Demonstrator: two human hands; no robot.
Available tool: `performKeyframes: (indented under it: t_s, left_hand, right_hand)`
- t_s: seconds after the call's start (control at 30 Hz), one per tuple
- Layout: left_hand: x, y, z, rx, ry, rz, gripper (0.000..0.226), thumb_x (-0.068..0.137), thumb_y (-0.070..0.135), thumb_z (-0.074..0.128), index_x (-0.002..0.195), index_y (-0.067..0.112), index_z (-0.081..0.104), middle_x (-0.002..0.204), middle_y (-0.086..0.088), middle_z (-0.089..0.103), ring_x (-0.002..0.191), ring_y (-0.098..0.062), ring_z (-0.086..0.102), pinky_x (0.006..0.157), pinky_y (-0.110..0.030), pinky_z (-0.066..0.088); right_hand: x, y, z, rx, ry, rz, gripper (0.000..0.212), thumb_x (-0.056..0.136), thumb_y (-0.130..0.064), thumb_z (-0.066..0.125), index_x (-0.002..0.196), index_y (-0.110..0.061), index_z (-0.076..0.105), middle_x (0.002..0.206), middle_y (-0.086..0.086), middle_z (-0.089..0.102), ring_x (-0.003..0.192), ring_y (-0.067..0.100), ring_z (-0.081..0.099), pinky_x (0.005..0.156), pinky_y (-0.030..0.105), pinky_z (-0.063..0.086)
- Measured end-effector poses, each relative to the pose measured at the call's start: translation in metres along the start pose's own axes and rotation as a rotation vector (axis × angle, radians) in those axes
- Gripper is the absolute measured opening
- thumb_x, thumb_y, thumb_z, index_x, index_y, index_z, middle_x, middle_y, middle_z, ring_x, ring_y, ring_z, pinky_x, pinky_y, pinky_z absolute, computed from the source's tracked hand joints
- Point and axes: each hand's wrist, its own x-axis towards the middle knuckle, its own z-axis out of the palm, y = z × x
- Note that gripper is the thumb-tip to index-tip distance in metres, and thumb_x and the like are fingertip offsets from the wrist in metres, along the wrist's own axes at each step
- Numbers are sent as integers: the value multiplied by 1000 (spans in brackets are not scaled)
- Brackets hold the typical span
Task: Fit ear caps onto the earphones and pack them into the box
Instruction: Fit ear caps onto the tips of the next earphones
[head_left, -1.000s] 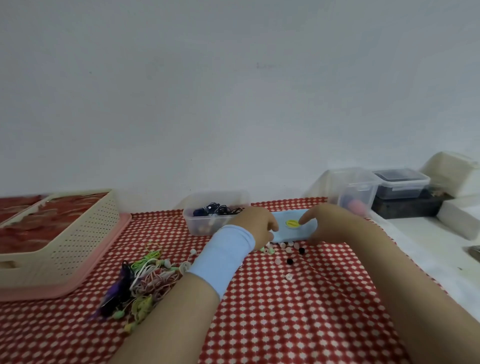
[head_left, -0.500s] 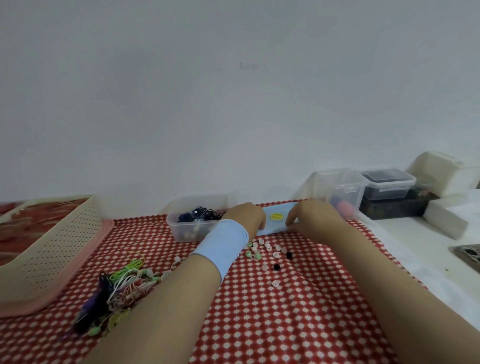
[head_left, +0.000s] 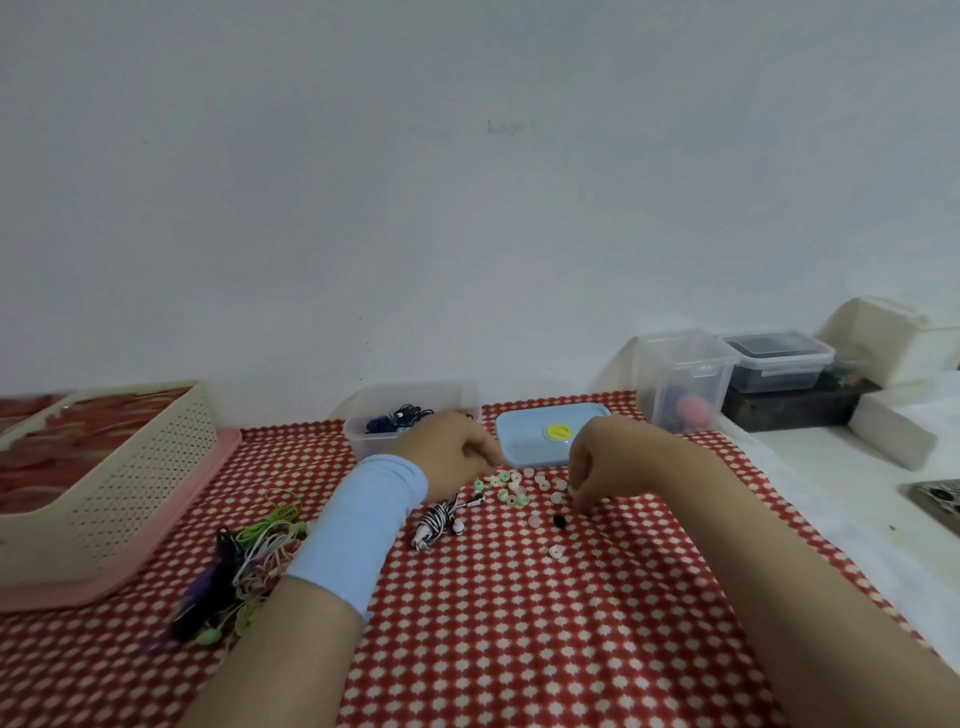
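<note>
Right hand: curled down over caps on the table; a pinch can't be told.
Left hand: curled beside earphone, grip unclear.
Risk: a knuckle brushing the loose caps could scatter them.

Table under red-and-white checked cloth. Left: pink tray bearing cream perforated basket; near it, tangle of coloured earphones. Centre: zebra-striped earphone, scattered ear caps, blue lid, clear box of dark earphones. Right: clear lidded container.
</note>
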Motion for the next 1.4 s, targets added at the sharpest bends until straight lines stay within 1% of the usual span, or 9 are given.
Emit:
performKeyframes:
  t_s: [0.13, 0.3, 0.47, 0.6, 0.67, 0.83, 1.0, 1.1, 1.4]
  left_hand:
    - [-15, -21, -1, -7, 94, -80, 18, 92, 19, 64, 97, 31, 77, 102, 17, 72, 95, -1, 63, 97, -22, 47]
    - [-24, -22, 12, 91, 64, -66, 19, 95, 23, 61, 106, 30, 75, 114, 13, 68, 92, -1, 57, 96, -21, 44]
    - [-20, -20, 26, 149, 11, -77, 31, 87, 40, 68, 117, 30, 71, 121, 12, 66, 101, -7, 60, 94, -25, 47]
    - [-18, -29, 29, 145, 36, -85, 16, 86, 23, 72, 99, 30, 73, 113, 13, 67, 97, -7, 61, 94, -26, 48]
    - [-19, -31, 29, 89, 20, -66, 14, 87, 21, 70, 97, 30, 71, 106, 13, 67, 93, -6, 61, 93, -26, 49]
    - [-23, -37, 32, -268, -12, -33, 23, 97, 18, 56, 114, 32, 64, 85, 13, 72, 83, 3, 64, 85, -21, 47]
    - [-23, -39, 30, -439, -4, -20, 22, 98, 16, 54, 106, 26, 72, 92, 9, 76, 96, -7, 69, 92, -22, 49]
    - [-21, -41, 33, -522, 5, -60, 19, 97, 19, 58, 109, 21, 73, 93, 8, 77, 97, -3, 68, 94, -19, 46]
    - [-20, -45, 37, -636, 97, -137, 17, 93, 24, 65, 108, 20, 74, 93, 9, 77, 96, 0, 67, 80, -7, 41]
  right_hand:
    - [-1, -5, 0, 37, -30, -18, 14, 79, -25, 85, 91, -30, 81, 90, -18, 74, 86, 5, 69, 89, 29, 58]
    - [-5, -18, -7, 121, 17, -84, 21, 90, -19, 68, 100, -31, 81, 92, -21, 72, 87, 3, 69, 82, 21, 54]
    - [4, -34, 1, 190, 67, -103, 12, 92, -28, 70, 96, -27, 82, 88, -15, 76, 77, 4, 69, 73, 19, 54]
    - [8, -40, 16, 227, 62, -118, 12, 95, -28, 69, 98, -23, 80, 92, -11, 75, 82, 7, 69, 79, 24, 58]
    - [9, -40, 21, 227, 83, -116, 11, 96, -26, 68, 96, -23, 78, 91, -12, 74, 77, 6, 67, 76, 24, 57]
    - [11, -39, 24, 347, 118, -147, 6, 93, -26, 72, 94, -27, 78, 87, -10, 75, 76, 6, 67, 71, 21, 54]
    - [8, -43, 26, 566, 145, -170, 9, 91, -25, 76, 84, -22, 81, 76, -2, 78, 59, 14, 61, 57, 22, 53]
    - [5, -43, 26, 632, 117, -157, 6, 91, -22, 76, 88, -20, 81, 73, 0, 76, 54, 11, 58, 49, 21, 47]
    - [3, -42, 27, 811, 137, -131, 12, 91, -9, 74, 99, -16, 80, 75, 11, 73, 46, 15, 53, 42, 20, 38]
